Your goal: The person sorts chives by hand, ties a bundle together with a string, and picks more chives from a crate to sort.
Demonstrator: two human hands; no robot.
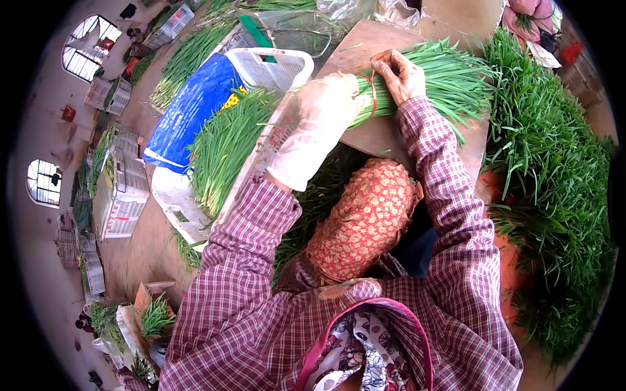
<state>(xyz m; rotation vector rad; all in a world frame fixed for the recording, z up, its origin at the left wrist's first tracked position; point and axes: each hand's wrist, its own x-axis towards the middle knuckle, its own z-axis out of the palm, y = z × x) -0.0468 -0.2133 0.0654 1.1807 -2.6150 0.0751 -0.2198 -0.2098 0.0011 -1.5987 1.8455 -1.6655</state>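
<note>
A bunch of long green garlic chives [443, 72] lies on a wooden board [352, 55], its cut ends toward the left. Around it, near that end, runs a thin red tie [374, 98]. My left hand [332, 101], in a pale glove, is closed around the stem end beside the tie. With bare thumb and fingers pinched together, my right hand [401, 75] holds the red tie at the top of the bunch. The left fingertips are partly hidden behind the stems.
Left of me, a white plastic crate [297, 62] holds loose chives [228, 146] and a blue plastic sheet [192, 111]. A big heap of chives [554, 182] is at my right. More crates [124, 195] stand farther left. A red flowered cloth [365, 218] covers my knee.
</note>
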